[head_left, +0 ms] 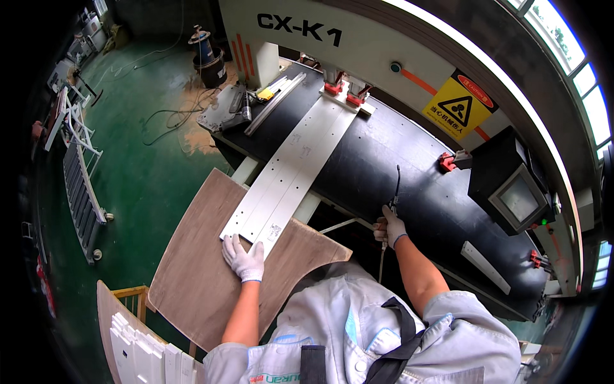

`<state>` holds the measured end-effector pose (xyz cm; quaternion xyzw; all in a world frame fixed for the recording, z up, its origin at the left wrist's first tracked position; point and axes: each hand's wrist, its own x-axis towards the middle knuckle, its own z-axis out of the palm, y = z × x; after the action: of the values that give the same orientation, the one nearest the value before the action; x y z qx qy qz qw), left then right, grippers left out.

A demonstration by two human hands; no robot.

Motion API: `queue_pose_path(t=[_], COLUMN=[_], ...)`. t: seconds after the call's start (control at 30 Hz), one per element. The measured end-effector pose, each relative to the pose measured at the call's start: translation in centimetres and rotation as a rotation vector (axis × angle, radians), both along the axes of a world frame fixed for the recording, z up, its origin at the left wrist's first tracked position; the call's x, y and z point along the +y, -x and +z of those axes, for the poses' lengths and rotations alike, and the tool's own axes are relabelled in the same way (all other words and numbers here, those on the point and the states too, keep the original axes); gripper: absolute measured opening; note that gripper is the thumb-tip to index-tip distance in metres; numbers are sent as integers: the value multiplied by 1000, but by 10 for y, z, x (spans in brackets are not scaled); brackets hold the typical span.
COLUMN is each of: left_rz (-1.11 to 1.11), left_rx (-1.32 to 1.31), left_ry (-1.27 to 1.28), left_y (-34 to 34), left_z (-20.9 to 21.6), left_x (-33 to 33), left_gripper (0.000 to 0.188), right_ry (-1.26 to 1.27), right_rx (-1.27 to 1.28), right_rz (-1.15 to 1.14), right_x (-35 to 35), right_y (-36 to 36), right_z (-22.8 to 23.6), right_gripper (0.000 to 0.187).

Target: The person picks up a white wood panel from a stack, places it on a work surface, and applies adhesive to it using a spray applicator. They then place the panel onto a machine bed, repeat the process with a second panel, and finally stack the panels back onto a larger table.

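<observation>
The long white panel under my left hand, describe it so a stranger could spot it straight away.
Find the big black machine bed. A long white panel runs from its red clamps down onto a brown wooden board, where the gloved left hand presses its end. Unlike the short white pieces stacked lower left, it lies flat, dotted with small holes.

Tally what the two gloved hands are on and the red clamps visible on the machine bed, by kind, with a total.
Long white panel, under the left hand: 1
Air blow gun with hose, in the right hand: 1
Red clamps on the black bed: 4
Total: 6
</observation>
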<state>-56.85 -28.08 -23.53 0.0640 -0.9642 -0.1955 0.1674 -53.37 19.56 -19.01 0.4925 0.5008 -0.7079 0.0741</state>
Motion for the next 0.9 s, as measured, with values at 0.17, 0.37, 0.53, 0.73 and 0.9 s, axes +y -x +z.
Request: queue_pose_path(t=[0.17, 0.37, 0.53, 0.73, 0.9], left_rz=[-13, -77, -308, -360, -361], left_rx=[8, -497, -775, -740, -669], left_ry=[-34, 159, 444, 571, 642], left_y=[0, 39, 125, 167, 168], left_z=[1, 68, 107, 91, 73], left_x=[0, 45, 117, 150, 158], left_gripper=[87, 130, 147, 145, 139], right_ry=[44, 36, 133, 97, 26], right_rx=[2, 4, 59, 69, 75], right_rz=[-12, -59, -60, -113, -115], right_x=[-1, -1, 3, -1, -2], right_y=[0, 0, -2, -4, -10], right_z=[3, 8, 15, 20, 22], right_gripper=[62, 57, 57, 47, 40])
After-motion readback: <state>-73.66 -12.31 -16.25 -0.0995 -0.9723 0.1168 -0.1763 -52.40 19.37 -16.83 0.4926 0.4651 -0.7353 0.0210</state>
